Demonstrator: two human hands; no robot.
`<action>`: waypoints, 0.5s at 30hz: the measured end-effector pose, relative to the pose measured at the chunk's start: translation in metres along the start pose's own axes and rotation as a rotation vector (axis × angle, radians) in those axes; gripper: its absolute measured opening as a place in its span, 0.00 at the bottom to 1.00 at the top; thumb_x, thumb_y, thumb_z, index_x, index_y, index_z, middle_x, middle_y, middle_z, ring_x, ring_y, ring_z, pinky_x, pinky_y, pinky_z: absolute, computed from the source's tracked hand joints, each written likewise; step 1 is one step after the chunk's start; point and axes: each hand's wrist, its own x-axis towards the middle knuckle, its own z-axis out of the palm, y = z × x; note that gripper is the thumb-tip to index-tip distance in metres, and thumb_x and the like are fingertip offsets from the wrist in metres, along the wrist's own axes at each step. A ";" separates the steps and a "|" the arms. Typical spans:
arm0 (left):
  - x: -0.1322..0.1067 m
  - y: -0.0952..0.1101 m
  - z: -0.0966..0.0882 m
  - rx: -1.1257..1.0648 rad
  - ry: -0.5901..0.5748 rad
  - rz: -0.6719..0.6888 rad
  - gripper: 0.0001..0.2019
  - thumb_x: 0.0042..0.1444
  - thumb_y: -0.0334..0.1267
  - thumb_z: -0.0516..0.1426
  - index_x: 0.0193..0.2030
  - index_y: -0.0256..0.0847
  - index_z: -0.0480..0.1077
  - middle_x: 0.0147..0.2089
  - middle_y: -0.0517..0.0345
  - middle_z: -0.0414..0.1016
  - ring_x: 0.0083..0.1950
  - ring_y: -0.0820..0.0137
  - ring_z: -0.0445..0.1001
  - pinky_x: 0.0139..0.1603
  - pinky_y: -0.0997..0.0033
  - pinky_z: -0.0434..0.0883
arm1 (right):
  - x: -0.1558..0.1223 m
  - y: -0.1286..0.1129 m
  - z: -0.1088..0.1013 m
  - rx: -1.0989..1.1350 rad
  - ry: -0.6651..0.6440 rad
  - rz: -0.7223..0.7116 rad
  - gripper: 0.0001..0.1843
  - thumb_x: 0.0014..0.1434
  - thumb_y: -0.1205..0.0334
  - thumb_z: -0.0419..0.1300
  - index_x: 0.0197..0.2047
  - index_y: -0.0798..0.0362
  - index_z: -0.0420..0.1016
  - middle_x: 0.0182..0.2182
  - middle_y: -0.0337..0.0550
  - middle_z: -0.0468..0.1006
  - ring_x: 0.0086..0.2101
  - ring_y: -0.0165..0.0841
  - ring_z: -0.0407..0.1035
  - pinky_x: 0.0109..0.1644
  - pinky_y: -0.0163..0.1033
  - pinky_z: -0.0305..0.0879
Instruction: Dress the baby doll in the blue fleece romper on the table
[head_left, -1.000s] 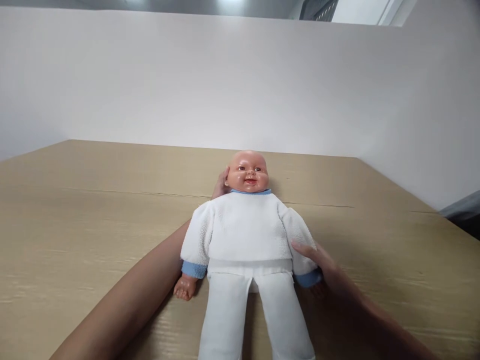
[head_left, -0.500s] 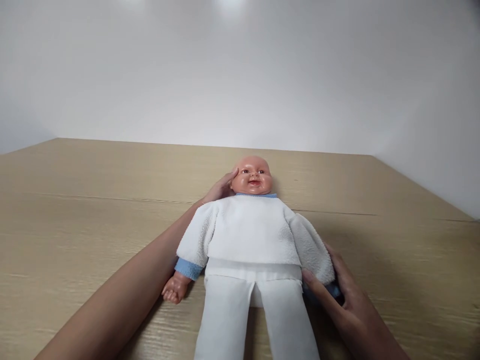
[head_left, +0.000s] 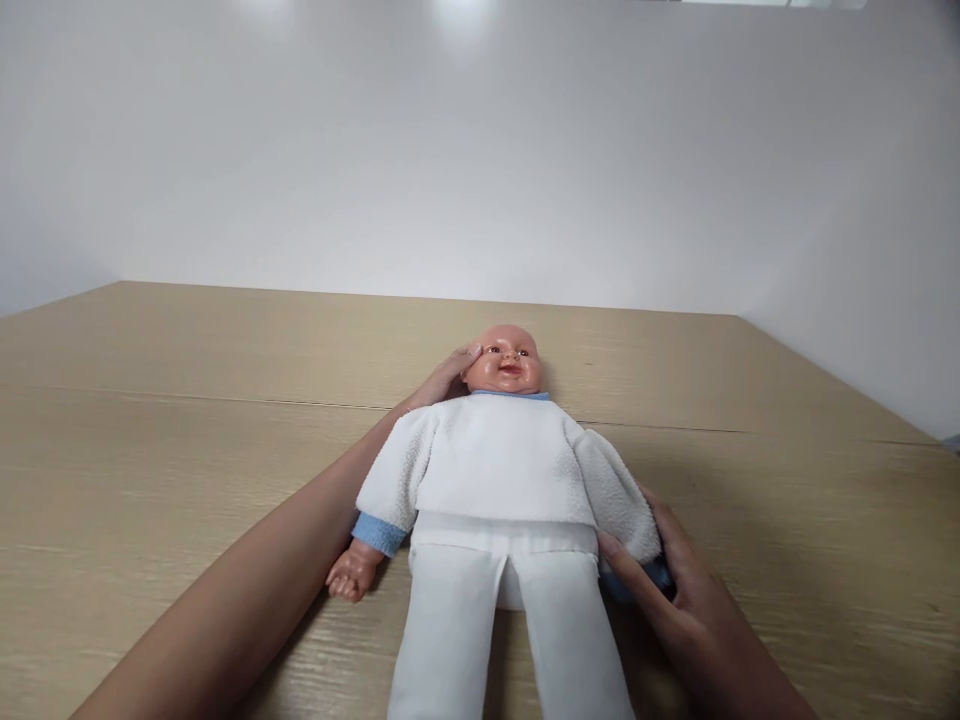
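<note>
Stretching back toward the wall [head_left: 480, 150], the counter [head_left: 150, 480] offers room on either side of the doll [head_left: 502, 460], its far edge beyond the head [head_left: 504, 362]. The doll lies on its back between the forearms, long axis pointing away from the person, legs nearest. The right hand [head_left: 694, 610], nearer the person, straddles the sleeve [head_left: 619, 490] between thumb and fingers; the left hand [head_left: 448, 376] curves against the head, grip partly hidden, so I cannot tell its closure.
</note>
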 end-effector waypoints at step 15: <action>0.008 -0.004 -0.007 -0.005 0.014 -0.010 0.26 0.68 0.49 0.63 0.68 0.37 0.76 0.65 0.45 0.82 0.73 0.46 0.73 0.82 0.47 0.61 | 0.000 -0.006 0.003 -0.003 0.000 -0.092 0.37 0.69 0.34 0.61 0.75 0.41 0.64 0.72 0.48 0.70 0.70 0.51 0.64 0.78 0.58 0.56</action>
